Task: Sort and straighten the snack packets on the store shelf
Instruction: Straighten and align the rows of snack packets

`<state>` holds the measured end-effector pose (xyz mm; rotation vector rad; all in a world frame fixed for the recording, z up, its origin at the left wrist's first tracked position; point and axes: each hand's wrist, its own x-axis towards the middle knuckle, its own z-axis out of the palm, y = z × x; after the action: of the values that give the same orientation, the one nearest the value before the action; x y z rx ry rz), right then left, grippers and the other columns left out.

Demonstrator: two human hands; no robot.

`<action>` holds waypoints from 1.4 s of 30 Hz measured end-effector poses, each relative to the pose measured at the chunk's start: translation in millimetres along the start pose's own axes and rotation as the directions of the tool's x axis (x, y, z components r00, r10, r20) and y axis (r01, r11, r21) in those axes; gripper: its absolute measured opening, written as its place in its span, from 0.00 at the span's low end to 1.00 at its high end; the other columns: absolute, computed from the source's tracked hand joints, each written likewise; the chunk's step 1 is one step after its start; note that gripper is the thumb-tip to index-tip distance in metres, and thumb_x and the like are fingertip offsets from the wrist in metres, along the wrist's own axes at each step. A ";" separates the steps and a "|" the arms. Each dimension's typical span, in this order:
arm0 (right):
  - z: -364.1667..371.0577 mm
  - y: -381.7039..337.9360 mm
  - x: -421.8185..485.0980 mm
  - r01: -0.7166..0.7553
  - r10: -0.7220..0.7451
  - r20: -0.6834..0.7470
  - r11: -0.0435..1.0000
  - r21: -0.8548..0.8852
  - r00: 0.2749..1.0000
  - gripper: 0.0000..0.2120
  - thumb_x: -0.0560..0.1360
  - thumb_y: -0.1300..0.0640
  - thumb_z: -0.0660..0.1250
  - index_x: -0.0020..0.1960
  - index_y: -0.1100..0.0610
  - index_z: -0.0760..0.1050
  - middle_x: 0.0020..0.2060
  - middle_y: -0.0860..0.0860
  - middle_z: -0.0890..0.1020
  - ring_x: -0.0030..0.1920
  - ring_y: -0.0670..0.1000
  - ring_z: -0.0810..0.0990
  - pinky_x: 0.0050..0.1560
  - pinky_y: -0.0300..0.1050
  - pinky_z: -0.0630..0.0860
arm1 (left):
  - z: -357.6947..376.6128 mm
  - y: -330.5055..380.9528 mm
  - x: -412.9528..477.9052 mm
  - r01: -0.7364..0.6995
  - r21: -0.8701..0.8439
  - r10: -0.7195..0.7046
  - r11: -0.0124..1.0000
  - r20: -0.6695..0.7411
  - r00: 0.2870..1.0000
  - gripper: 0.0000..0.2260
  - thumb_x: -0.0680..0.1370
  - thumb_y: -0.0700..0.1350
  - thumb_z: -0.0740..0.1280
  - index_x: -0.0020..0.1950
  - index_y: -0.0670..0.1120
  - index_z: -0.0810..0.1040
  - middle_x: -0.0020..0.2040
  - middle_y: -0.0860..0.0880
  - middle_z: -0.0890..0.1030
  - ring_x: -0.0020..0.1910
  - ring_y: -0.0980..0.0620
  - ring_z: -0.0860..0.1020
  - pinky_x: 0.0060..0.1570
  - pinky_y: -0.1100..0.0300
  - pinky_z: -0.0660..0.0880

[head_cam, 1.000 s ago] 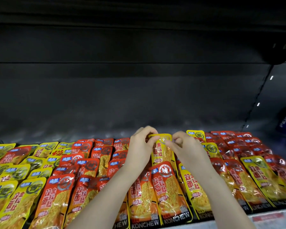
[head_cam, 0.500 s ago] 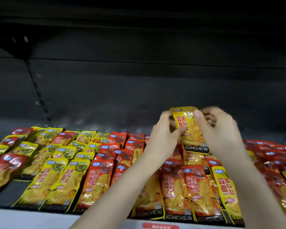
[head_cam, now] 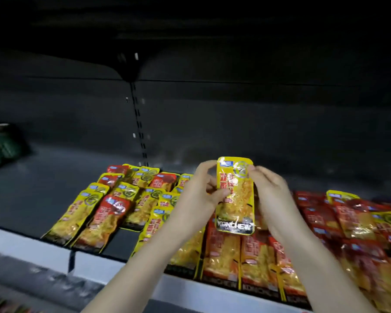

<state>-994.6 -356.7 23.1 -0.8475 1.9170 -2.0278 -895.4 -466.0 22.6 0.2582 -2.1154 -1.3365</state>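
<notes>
yellow packet now lifted off pile, gripped by left hand and blurred right hand.

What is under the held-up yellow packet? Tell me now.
Rows of red packets lie on the shelf below the yellow packet, which the left hand and right hand hold up. The packet and hands cover their top ends.

Glossy plastic film, crinkled, with glare spots: upright packet. Same shiny film left of upright packet: yellow packets; right of it: red packets. Matt dark painted metal behind it: back panel, slotted upright. Dull smooth dark deck left of it: shelf. Pale smooth satin strip below it: front rail.
</notes>
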 end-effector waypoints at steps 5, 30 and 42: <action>58.6 15.8 4.2 -0.073 0.079 0.121 0.996 -0.052 0.990 0.09 0.78 0.55 0.62 0.41 0.57 0.75 0.33 0.54 0.75 0.33 0.50 0.74 0.33 0.46 0.72 | -67.3 -32.2 -7.9 0.059 0.103 -0.054 0.993 -0.054 0.997 0.25 0.73 0.37 0.71 0.62 0.58 0.67 0.45 0.53 0.73 0.43 0.50 0.79 0.47 0.57 0.76; 187.0 52.9 -22.8 0.288 -0.087 0.286 0.528 -0.799 0.954 0.14 0.78 0.59 0.62 0.63 0.57 0.70 0.62 0.55 0.72 0.62 0.56 0.73 0.57 0.48 0.72 | -166.2 -117.3 -32.1 -0.073 0.767 0.007 0.637 0.090 0.996 0.29 0.69 0.60 0.70 0.66 0.50 0.70 0.52 0.51 0.78 0.54 0.49 0.69 0.52 0.58 0.66; 183.1 52.9 -30.2 0.470 -0.052 0.474 0.263 -0.843 0.879 0.19 0.80 0.55 0.57 0.69 0.61 0.63 0.61 0.56 0.69 0.64 0.56 0.65 0.65 0.49 0.64 | -176.2 -106.9 -39.0 -0.221 0.878 -0.015 0.424 0.251 0.968 0.27 0.76 0.62 0.58 0.71 0.51 0.66 0.63 0.52 0.71 0.63 0.48 0.68 0.60 0.55 0.67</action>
<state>-882.0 -500.4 -39.3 -1.7329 2.7838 -0.4022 -776.9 -630.0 -32.8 0.4040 -2.8155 0.0339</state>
